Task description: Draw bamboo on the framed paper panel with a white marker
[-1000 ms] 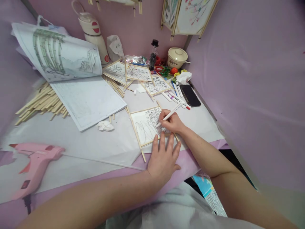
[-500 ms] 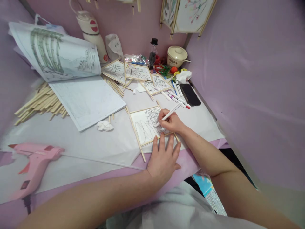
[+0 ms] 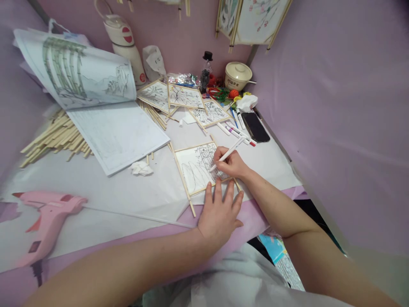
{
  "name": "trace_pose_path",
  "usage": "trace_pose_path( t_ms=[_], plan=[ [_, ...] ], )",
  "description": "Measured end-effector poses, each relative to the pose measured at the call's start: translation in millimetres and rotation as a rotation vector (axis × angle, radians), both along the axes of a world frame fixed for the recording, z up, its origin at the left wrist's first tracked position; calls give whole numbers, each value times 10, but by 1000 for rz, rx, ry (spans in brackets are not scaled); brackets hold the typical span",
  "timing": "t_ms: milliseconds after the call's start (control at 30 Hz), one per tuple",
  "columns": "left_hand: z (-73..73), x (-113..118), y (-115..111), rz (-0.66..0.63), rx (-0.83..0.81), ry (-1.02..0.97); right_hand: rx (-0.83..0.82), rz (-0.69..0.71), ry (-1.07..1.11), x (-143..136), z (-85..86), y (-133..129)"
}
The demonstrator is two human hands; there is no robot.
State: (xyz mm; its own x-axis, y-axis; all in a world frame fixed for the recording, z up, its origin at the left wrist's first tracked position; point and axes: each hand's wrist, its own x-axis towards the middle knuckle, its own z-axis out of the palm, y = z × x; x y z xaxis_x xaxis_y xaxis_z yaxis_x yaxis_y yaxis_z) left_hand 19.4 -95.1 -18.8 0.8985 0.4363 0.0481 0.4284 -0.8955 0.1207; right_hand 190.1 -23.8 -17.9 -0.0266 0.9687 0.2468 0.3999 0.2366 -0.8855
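Note:
A white panel in a thin wooden stick frame lies flat near the front of the table, with black line drawing across it, densest at its right. My right hand pinches a white marker pen, its tip at the drawn part of the panel. Spread fingers of my left hand rest on the panel's lower edge, holding nothing. Three more framed drawings, one of them this panel, lie behind, partly overlapping. Part of the drawing is hidden under my right hand.
An open picture book lies left over wooden sticks. A pink glue gun is at the front left, near crumpled tissue. A phone, a lidded bowl and a white bottle stand or lie farther back.
The pen tip has shifted very slightly to the right on the panel with my right hand. My left hand stays in place.

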Motion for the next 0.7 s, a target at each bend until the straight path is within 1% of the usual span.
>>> trace_pose_path(
  t_ms=[100, 167, 233, 333, 400, 467, 533, 600, 700],
  plan=[
    [3, 1, 3, -4, 1, -7, -14, 26, -20, -2, 6, -9],
    [4, 3, 2, -4, -2, -6, -17, 29, 6, -3, 10, -13],
    [3, 4, -1, -4, -3, -11, -2, -34, 46, -3, 8, -9],
    [-2, 3, -4, -11, -1, -30, 74, -198, 56, 6, -16, 23],
    [-2, 1, 0, -23, -4, -36, 109, -272, 22, 22, -42, 54],
    [3, 0, 9, -37, -4, -39, 117, -308, -73, 50, -66, 81],
    [10, 0, 23, -51, 5, -44, 110, -298, -205, 89, -80, 98],
    [17, 3, 38, -67, 19, -50, 78, -243, -302, 139, -87, 108],
    [22, 5, 54, -90, 39, -58, 23, -189, -329, 221, -94, 123]
  ],
)
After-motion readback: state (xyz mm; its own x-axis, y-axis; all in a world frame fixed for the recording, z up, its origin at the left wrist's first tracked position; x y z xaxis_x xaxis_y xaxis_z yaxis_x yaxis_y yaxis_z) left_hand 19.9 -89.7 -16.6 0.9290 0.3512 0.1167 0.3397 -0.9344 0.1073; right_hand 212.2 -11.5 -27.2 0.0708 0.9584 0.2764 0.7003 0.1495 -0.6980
